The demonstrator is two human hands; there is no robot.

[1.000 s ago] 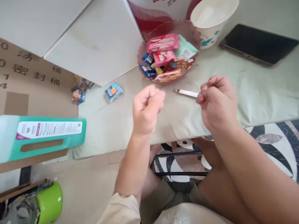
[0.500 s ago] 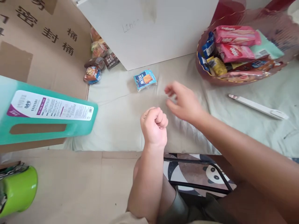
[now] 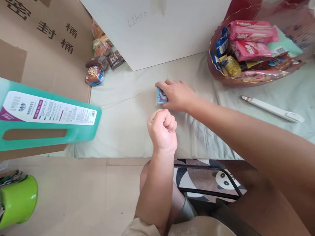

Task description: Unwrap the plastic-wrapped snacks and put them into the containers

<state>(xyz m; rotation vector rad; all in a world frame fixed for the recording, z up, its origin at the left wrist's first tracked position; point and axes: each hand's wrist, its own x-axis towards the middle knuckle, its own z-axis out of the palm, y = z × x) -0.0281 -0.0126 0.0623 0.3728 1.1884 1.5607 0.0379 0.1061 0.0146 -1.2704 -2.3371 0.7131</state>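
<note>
A small blue snack packet (image 3: 161, 95) lies on the pale cloth, partly covered by my right hand (image 3: 176, 95). The fingers of that hand curl over the packet's far side, with the thumb along its near edge, so only its left end shows. Just in front of it, nearer to me, my left hand (image 3: 162, 128) is raised in a closed fist. The thumb rests across the folded fingers, and nothing sticks out of it.
A pink-tinted bowl (image 3: 230, 82) full of packaged snacks stands at right, with a white box cutter (image 3: 273, 109) before it. A white box (image 3: 172, 36) stands behind. At left are a green jug (image 3: 86, 132), a cardboard box (image 3: 51, 46), wrapped snacks (image 3: 94, 76) and a green bin (image 3: 27, 196).
My right hand has moved left from beside the blue snack packet and closed over it. The packet has shifted slightly right and down in view. My left fist stays nearly where it was.
</note>
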